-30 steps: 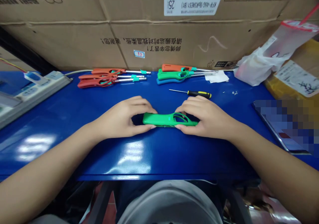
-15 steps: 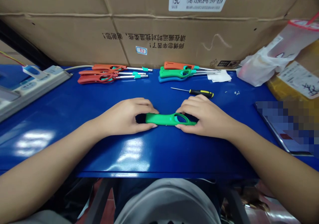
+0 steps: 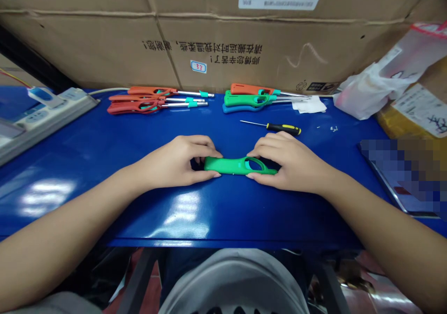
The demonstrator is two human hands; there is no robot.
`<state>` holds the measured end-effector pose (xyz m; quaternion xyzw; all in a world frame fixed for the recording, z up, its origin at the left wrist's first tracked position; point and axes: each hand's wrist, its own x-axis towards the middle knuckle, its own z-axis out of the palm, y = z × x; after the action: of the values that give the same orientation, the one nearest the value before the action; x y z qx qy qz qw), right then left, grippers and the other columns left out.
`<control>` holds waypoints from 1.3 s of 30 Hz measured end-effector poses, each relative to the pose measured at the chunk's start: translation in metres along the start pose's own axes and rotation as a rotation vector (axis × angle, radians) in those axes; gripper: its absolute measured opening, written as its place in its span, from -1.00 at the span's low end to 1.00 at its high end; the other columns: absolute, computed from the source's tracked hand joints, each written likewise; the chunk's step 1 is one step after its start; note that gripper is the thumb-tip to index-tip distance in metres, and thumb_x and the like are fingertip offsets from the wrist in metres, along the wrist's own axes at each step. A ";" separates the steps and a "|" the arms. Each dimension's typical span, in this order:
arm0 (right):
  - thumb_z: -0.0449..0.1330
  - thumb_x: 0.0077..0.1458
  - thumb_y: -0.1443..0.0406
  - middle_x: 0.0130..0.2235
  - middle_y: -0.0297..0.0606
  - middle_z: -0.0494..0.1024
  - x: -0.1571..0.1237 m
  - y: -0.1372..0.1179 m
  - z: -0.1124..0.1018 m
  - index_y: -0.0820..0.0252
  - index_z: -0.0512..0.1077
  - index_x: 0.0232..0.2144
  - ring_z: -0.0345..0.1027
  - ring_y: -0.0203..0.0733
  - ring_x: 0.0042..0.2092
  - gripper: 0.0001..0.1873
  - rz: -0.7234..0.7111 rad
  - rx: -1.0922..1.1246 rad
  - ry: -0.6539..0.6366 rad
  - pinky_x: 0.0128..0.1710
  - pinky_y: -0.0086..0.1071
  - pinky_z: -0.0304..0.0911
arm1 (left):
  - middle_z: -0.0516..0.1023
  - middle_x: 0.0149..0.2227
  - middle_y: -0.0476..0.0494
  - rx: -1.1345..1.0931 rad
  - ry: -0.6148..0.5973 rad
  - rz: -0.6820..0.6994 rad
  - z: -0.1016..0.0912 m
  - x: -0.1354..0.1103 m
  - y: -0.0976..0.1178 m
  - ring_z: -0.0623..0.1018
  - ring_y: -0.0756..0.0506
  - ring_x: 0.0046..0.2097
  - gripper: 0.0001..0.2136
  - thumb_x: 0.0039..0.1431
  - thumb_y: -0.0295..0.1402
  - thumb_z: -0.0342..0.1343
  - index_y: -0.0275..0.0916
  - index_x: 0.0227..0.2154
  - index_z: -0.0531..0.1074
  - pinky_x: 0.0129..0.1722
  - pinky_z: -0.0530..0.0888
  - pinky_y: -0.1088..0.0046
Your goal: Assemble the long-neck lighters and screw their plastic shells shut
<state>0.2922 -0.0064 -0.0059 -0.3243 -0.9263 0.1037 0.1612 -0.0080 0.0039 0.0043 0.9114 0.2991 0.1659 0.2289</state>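
Two sets of fingertips pinch the green lighter shell [image 3: 234,165] w/ our thumbs on the near edge and the other fingers curled over the far edge. Our left hand [image 3: 174,161] clasps the plain, solid end; our right hand [image 3: 288,162] clasps the end w/ the oval trigger opening, which shows between the hands. Both hands are clenched on the shell, not slack. The shell lies flat and lengthwise, left to right, on the blue table [image 3: 104,165], roughly mid-table and close to our front edge. Just beyond the right knuckles lies a screwdriver [image 3: 275,127] w/ a black-and-yellow handle, thin shaft pointing left, not touching the hand. Farther back, near the cardboard boxes [image 3: 104,39], sit two groups of finished lighters: the orange lighters [image 3: 146,100] at back left, metal nozzles pointing right, and a mixed stack [image 3: 256,100] at back centre, orange on top, green in the middle, blue at the bottom. A white paper scrap [image 3: 309,104] lies just right of that stack, and a few tiny screws [image 3: 334,128] sit right of the screwdriver. A white plastic bag [image 3: 370,90] slumps at back right. A power strip [image 3: 45,114] runs along the left edge. At far right lies a flat item, blurred; we can't tell what it is.
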 end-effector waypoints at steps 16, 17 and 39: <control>0.33 0.23 0.09 -0.15 -0.19 0.64 0.000 -0.001 0.001 0.16 0.55 -0.15 0.45 -0.06 -0.14 -0.71 0.025 0.014 -0.016 -0.08 -0.19 0.19 | 0.64 -0.07 -0.20 0.006 -0.014 0.008 -0.001 0.000 0.000 0.65 -0.10 -0.17 -0.71 0.31 -0.18 0.27 -0.22 -0.02 0.64 -0.12 0.59 0.41; 0.33 0.23 0.09 -0.15 -0.19 0.64 -0.001 -0.001 0.001 0.16 0.55 -0.15 0.45 -0.06 -0.13 -0.71 0.028 0.012 -0.016 -0.08 -0.19 0.19 | 0.64 -0.06 -0.20 0.006 -0.012 0.006 -0.001 0.000 0.000 0.65 -0.11 -0.16 -0.71 0.31 -0.18 0.26 -0.21 -0.02 0.64 -0.11 0.59 0.40; 0.35 0.21 0.09 -0.20 -0.22 0.62 -0.001 0.000 -0.002 0.16 0.53 -0.18 0.44 -0.08 -0.16 -0.71 0.041 0.030 -0.055 -0.08 -0.19 0.19 | 0.63 -0.04 -0.22 0.026 -0.029 0.011 0.002 0.000 0.002 0.66 -0.15 -0.09 -0.70 0.35 -0.18 0.22 -0.22 0.00 0.63 -0.01 0.58 0.35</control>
<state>0.2933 -0.0067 -0.0039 -0.3378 -0.9219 0.1297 0.1385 -0.0065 0.0019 0.0034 0.9182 0.2930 0.1497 0.2204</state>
